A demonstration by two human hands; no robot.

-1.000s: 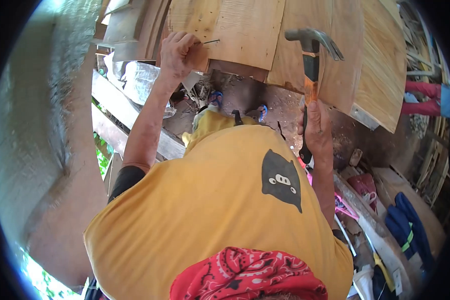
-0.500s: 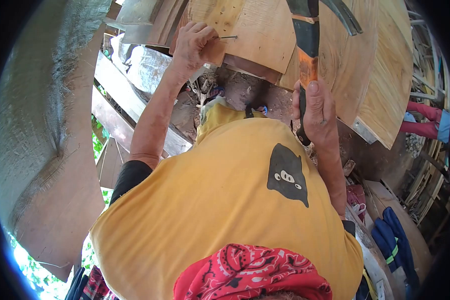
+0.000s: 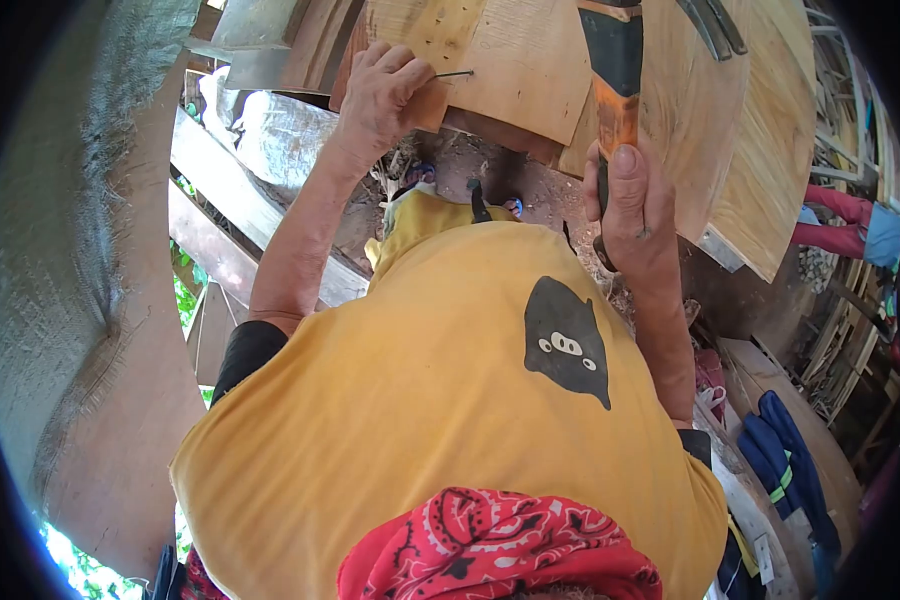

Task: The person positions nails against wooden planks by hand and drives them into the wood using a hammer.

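Observation:
My left hand (image 3: 380, 102) is closed in a pinch at the edge of a wooden panel (image 3: 525, 75). A thin dark nail (image 3: 456, 74) sticks out sideways from its fingertips, above the panel. Just below those fingers is a small wooden piece (image 3: 429, 106); whether the hand also grips it is not clear. My right hand (image 3: 635, 205) wraps around the orange and black handle of a claw hammer (image 3: 617, 115), thumb laid along the grip. The hammer is over the boards, its claw in sight at the top while the rest of its head is cut off.
More wooden boards (image 3: 760, 150) spread to the right. At the far right is a person in red trousers (image 3: 835, 212), beside stacked wood strips (image 3: 850, 350). Dark blue cloth (image 3: 785, 460) lies at lower right. A large grey sheet (image 3: 50, 250) hangs at left.
The view has shifted slightly. The hammer's claw sits a little higher and further right in the picture. My left hand keeps its hold on the nail at the panel edge.

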